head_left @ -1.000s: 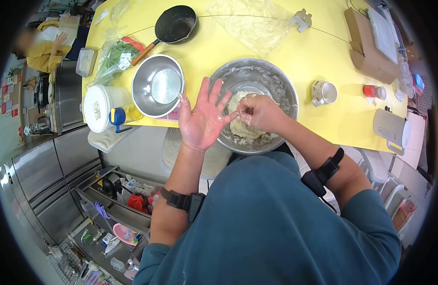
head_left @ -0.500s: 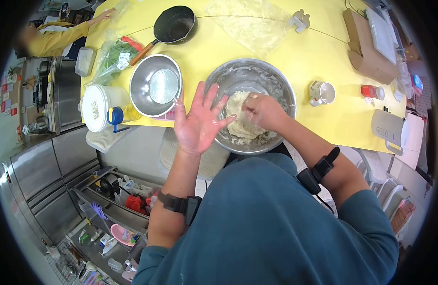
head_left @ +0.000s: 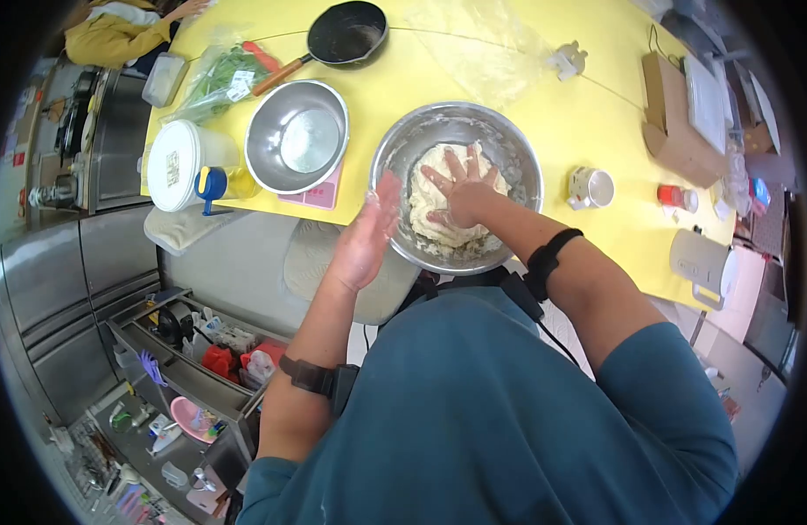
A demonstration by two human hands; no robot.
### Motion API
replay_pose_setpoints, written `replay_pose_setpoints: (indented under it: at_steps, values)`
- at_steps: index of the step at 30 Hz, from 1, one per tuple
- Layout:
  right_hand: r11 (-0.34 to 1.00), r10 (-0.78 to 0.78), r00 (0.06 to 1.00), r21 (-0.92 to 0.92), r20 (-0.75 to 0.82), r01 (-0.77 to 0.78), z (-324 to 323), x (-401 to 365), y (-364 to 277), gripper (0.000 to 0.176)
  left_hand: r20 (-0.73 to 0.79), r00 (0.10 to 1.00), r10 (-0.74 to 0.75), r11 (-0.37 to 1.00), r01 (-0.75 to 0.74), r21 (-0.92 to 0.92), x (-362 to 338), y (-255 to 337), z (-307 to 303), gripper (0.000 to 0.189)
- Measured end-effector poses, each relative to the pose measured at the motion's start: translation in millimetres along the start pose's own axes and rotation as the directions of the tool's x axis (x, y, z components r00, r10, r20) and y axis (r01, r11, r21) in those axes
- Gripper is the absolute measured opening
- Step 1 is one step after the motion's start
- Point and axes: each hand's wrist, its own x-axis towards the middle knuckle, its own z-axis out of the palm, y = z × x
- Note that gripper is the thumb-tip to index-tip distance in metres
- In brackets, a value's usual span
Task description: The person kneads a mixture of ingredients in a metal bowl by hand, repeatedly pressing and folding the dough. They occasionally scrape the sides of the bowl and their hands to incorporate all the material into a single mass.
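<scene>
Pale, rough dough [head_left: 434,206] lies in a large steel bowl [head_left: 533,175] near the table's front edge. My right hand [head_left: 464,194] presses on it from above with its fingers spread. At the bowl's left rim my left hand [head_left: 368,236] is raised, seen side-on, fingers stretched out and holding nothing. Bits of dough cling to it. Further left a smaller steel bowl [head_left: 263,140], with nothing visible inside, sits on a pink scale [head_left: 320,192].
Left on the yellow table [head_left: 368,105] are a white tub [head_left: 180,166], a blue-capped bottle [head_left: 213,184], bagged greens [head_left: 224,83] and a black pan [head_left: 346,35]. A mug [head_left: 591,188], red jar [head_left: 670,195] and cardboard box [head_left: 674,131] stand right. Another person's yellow sleeve [head_left: 115,39] shows top left.
My right hand, curled before, has opened and now lies flat on the dough. My left hand has turned from palm-up to side-on and come nearer the bowl. The view has shifted slightly.
</scene>
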Motion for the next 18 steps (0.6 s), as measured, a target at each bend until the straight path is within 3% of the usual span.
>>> replay_pose_setpoints:
  at_steps: [3,4,5,7,8,9,12,16,18]
  values:
    - [0.998,-0.067,0.996,-0.014,0.056,0.067,-0.5,0.6,5.8,0.092,0.049,0.998,0.037,0.996,-0.032,-0.083,-4.6,-5.8,-10.1,0.078]
    - [0.995,-0.096,0.992,-0.015,0.08,0.097,-3.3,-1.4,8.2,0.092,0.048,0.998,0.042,0.979,-0.031,-0.202,-4.5,-8.9,-13.6,0.077]
    - [0.993,-0.121,0.987,-0.007,-0.106,0.121,-3.6,-6.6,10.7,0.069,0.047,0.998,0.042,0.948,-0.025,-0.316,-4.9,-11.9,-17.5,0.076]
    - [0.957,-0.124,0.9,0.189,-0.418,0.219,-30.7,-21.6,11.1,0.044,0.047,0.998,0.033,0.868,-0.005,-0.497,-4.0,-16.9,-22.3,0.076]
    - [0.921,-0.087,0.822,0.269,-0.562,0.282,-43.6,-29.7,11.4,0.034,0.063,0.998,0.023,0.864,0.011,-0.503,-1.1,-20.0,-25.7,0.076]
    - [0.9,-0.023,0.671,0.277,-0.741,0.337,-51.2,-38.2,3.2,0.015,0.08,0.997,0.014,0.862,0.028,-0.506,2.6,-22.5,-28.8,0.077]
    - [0.781,-0.027,0.825,0.503,-0.565,0.371,-55.8,-50.2,2.5,0.019,0.128,0.992,0.007,0.873,0.056,-0.484,13.7,-27.5,-26.7,0.082]
    - [0.822,-0.103,0.733,0.357,-0.673,0.444,-17.9,-61.2,-18.4,0.018,0.066,0.997,-0.045,0.853,0.073,-0.517,14.7,-16.4,-8.1,0.088]
    - [0.801,-0.08,0.739,0.399,-0.669,0.447,-5.7,-69.7,-37.2,0.019,0.081,0.996,-0.037,0.841,0.075,-0.536,15.9,-4.3,5.2,0.089]
